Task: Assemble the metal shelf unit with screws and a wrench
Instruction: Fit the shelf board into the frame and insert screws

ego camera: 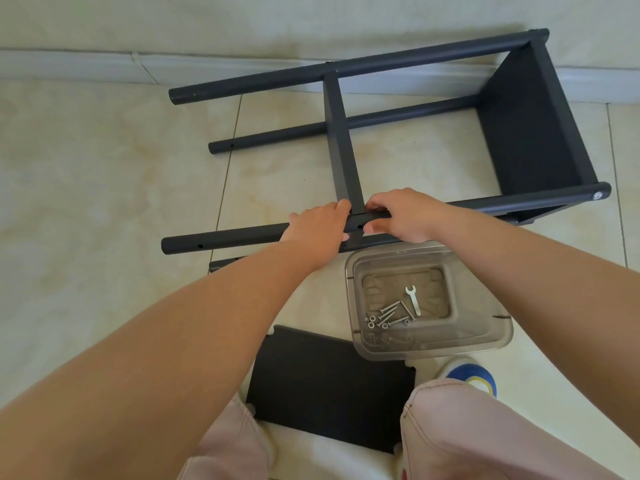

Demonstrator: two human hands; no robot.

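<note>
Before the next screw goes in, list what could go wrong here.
1. Both the left hand and right hand sit at the joint of the near post and middle shelf; fingers may get pinched.
2. The wrench and screws lie in the clear bin; letting go to fetch them could shift the alignment.

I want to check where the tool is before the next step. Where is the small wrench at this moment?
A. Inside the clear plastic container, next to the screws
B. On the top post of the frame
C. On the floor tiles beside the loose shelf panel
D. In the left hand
A: the wrench lies inside the clear plastic container beside the screws, while both the left hand and the right hand grip the frame post.
</note>
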